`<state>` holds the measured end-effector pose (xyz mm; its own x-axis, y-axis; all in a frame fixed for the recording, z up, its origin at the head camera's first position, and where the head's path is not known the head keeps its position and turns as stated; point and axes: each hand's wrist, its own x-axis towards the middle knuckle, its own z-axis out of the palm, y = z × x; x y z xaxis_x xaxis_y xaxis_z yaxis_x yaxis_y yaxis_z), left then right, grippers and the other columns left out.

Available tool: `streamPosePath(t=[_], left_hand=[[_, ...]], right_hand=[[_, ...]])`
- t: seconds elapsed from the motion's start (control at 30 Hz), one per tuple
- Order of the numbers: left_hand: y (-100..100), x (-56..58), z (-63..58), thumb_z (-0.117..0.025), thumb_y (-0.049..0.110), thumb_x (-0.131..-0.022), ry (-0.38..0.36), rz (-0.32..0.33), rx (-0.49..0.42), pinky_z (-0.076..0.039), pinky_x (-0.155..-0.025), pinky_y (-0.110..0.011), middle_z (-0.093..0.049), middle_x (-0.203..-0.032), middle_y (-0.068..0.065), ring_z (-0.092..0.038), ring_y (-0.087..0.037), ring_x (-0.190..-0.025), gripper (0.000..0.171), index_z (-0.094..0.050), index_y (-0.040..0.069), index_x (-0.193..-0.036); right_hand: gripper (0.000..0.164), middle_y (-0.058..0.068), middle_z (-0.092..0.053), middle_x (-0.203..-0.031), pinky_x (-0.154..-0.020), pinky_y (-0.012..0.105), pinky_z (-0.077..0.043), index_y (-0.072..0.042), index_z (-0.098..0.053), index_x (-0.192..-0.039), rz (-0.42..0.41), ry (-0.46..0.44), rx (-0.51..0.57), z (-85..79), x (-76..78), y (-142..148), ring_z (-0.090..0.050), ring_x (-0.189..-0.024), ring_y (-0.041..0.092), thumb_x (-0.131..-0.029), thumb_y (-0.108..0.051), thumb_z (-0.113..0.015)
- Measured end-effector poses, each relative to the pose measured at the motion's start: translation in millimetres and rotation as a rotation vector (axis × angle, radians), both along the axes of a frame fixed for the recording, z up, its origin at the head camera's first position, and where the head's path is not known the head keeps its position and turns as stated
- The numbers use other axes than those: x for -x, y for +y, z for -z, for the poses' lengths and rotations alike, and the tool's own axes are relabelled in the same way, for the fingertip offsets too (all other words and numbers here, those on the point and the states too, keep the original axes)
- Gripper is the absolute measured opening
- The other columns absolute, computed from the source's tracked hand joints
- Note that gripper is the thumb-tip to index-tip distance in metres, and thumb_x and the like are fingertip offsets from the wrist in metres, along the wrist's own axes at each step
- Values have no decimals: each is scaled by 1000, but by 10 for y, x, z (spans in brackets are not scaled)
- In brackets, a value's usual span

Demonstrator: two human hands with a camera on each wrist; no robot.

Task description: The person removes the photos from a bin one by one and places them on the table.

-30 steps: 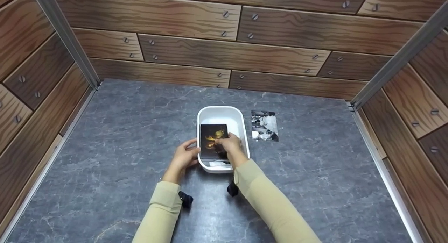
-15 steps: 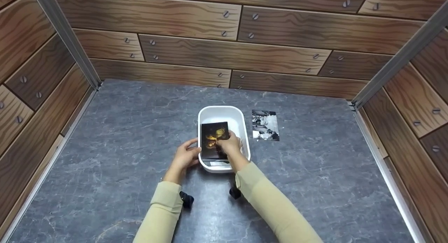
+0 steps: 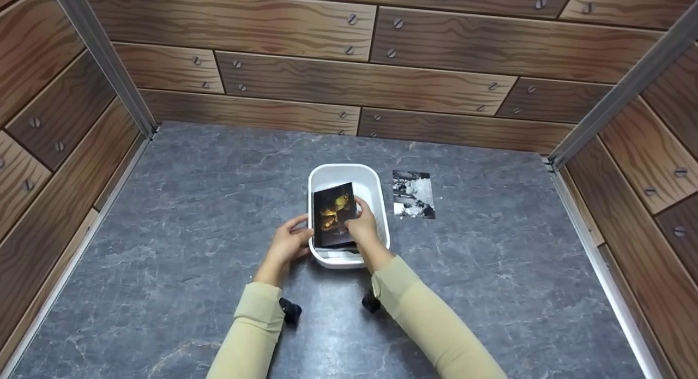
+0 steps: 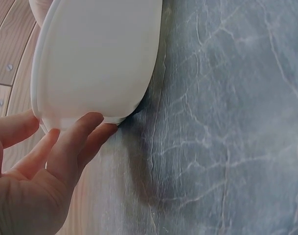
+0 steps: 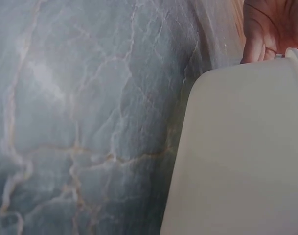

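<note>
A dark photo print (image 3: 330, 212) with a golden-yellow picture is tilted inside a white plastic bin (image 3: 343, 169). My right hand (image 3: 364, 226) reaches into the bin and pinches the print near its right edge, thumb on top. Beneath the print's lower end show a dark edge and a pale strip; what they belong to is mostly covered. My left hand (image 3: 286, 241) rests against the bin's left side. In the left wrist view its fingers (image 4: 73, 142), nearly straight, touch the outer wall, with the thumb by the rim. The right wrist view shows mainly the bin's outer wall (image 5: 241, 147).
A black-and-white photo (image 3: 413, 194) lies flat on the grey marbled tabletop (image 3: 218, 177), just right of the bin. Wood-patterned panels (image 3: 305, 79) enclose the back and both sides, with metal posts at the corners. Black wrist cameras (image 3: 290, 312) hang under both sleeves.
My right hand has turned and lifted the dark print's right side, so the print now slants upward to the right. The left hand and the bin have stayed nearly in place.
</note>
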<state>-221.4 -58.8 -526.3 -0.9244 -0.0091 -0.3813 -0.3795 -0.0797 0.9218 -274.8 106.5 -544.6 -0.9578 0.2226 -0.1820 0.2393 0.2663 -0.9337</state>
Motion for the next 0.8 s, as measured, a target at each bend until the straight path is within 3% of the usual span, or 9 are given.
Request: streamPosePath(t=[0.1, 0.2, 0.33, 0.43, 0.53, 0.57, 0.67, 0.73, 0.8], left_hand=[[1, -4, 5, -59, 1, -92, -2, -2, -6, -59, -66, -28, -56, -131, -29, -65, -20, -88, 46, -51, 3, -138], [0, -3, 4, -59, 1, -92, -7, -5, -10, -59, -67, -29, -55, -132, -29, -64, -18, -86, 47, -50, 3, -138], [7, -1, -6, -59, 1, -92, -15, -2, -14, -59, -68, -28, -55, -132, -28, -65, -18, -86, 48, -50, 5, -139], [10, -2, -8, -59, 1, -92, -18, 1, -2, -58, -64, -26, -57, -131, -27, -64, -16, -83, 47, -51, 6, -139], [10, -8, -5, -59, 1, -92, -18, 1, 8, -56, -60, -24, -58, -129, -27, -63, -15, -79, 46, -51, 5, -138], [11, -10, -7, -59, 1, -92, -18, 1, 11, -56, -59, -23, -59, -128, -27, -63, -15, -79, 46, -51, 5, -138], [12, -8, -8, -59, 1, -92, -16, 2, 10, -56, -60, -23, -58, -129, -27, -64, -16, -81, 47, -51, 5, -138], [12, -3, -9, -59, 2, -92, -15, 0, 15, -56, -60, -23, -58, -129, -27, -64, -17, -82, 47, -50, 5, -139], [15, 2, -7, -58, 2, -93, -16, 1, 15, -56, -61, -23, -58, -130, -27, -65, -17, -83, 48, -50, 6, -139]], right_hand=[[75, 20, -59, -91, -60, 25, -49, -2, -42, -143, -23, -23, 12, -182, -70, -14, -56, -78, 24, -73, 21, -54], [72, 21, -60, -98, -65, 27, -52, -4, -45, -142, -43, -9, 17, -220, -17, 68, -57, -82, 24, -74, 19, -55], [65, 12, -61, -95, -64, 27, -55, -15, -59, -129, -14, 137, 122, 204, 401, 357, -57, -80, 16, -70, 13, -61], [60, 14, -64, -117, -81, 30, -57, -14, -59, -129, 18, 138, 222, 315, 688, 584, -62, -102, 20, -74, 11, -65], [57, 15, -62, -126, -89, 32, -55, -11, -59, -128, 58, 134, 343, 145, 759, 824, -60, -111, 23, -76, 10, -69], [57, 16, -61, -129, -92, 33, -53, -9, -58, -130, 69, 114, 360, 17, 731, 889, -60, -112, 24, -78, 10, -68], [54, 16, -64, -120, -85, 33, -55, -9, -58, -129, 126, 120, 373, -190, 696, 1109, -63, -98, 23, -78, 7, -69], [57, 16, -61, -127, -88, 33, -54, -10, -56, -134, 148, 75, 353, -257, 733, 1302, -62, -100, 22, -81, 6, -68], [58, 12, -61, -126, -86, 32, -55, -9, -58, -132, 189, 73, 371, -100, 891, 1584, -62, -99, 22, -78, 9, -70]])
